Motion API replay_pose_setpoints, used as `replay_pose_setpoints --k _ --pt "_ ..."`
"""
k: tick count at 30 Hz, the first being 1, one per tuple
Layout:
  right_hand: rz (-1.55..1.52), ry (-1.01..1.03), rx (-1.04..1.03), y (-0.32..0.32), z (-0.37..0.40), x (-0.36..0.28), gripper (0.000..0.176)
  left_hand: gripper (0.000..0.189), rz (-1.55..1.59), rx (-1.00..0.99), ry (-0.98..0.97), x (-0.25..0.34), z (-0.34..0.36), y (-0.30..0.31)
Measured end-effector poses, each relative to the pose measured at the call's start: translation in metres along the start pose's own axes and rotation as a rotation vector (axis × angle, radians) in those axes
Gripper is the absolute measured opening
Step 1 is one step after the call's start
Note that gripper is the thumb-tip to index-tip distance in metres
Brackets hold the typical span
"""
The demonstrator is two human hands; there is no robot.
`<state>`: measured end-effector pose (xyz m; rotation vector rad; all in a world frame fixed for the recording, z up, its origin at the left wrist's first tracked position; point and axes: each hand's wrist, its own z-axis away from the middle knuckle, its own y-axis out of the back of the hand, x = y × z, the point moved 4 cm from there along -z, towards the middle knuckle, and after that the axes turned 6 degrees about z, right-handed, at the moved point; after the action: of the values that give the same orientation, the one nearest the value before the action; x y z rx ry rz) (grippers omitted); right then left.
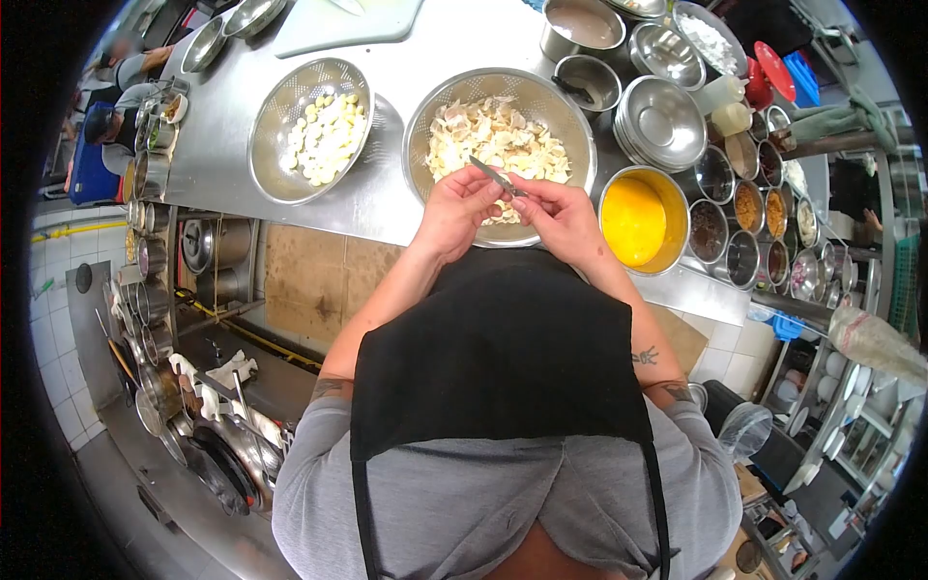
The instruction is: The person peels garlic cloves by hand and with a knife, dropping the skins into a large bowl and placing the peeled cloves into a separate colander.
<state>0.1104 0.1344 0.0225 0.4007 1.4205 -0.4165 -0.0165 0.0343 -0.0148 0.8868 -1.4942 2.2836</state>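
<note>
Both my hands meet over the near rim of a steel colander (576, 116) filled with pale garlic pieces and skins (493, 135). My right hand (561, 215) grips a small knife (493, 174) whose blade points up and left. My left hand (456, 205) pinches a small pale piece against the blade; the piece is mostly hidden by my fingers. A second colander (275, 106) to the left holds peeled yellowish cloves (329, 135).
A steel counter (406, 58) carries a yellow bowl of orange liquid (638, 220), stacked steel bowls (662, 121), several small seasoning tubs (735, 208) and a white cutting board (348, 24). People sit at the far left (121, 97). Pans and utensils hang at lower left (184, 406).
</note>
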Motion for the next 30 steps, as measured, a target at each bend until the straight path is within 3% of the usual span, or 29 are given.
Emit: replay_pose_setpoints --k 5,11,17,23,28,30 --pt "-0.016 0.042 0.0 0.004 0.0 0.009 0.026 0.018 0.043 -0.064 -0.007 -0.004 0.0 0.003" --pt "-0.23 -0.21 -0.158 0.01 0.001 0.011 0.027 0.024 0.106 -0.078 0.054 -0.002 0.003 -0.002" --pt "-0.138 -0.104 0.018 0.007 -0.002 0.012 0.028 0.025 0.074 -0.061 0.035 -0.002 0.001 0.003" --pt "-0.105 -0.167 0.094 0.012 -0.004 0.015 0.031 0.022 0.18 0.052 0.028 0.004 0.004 -0.002" --pt "-0.04 -0.364 0.066 0.017 -0.003 0.036 0.029 0.02 -0.047 0.099 -0.219 0.053 -0.007 0.04" --pt "0.005 -0.403 0.092 0.021 -0.002 0.043 0.031 0.023 -0.323 0.329 -0.41 0.101 -0.005 0.064"
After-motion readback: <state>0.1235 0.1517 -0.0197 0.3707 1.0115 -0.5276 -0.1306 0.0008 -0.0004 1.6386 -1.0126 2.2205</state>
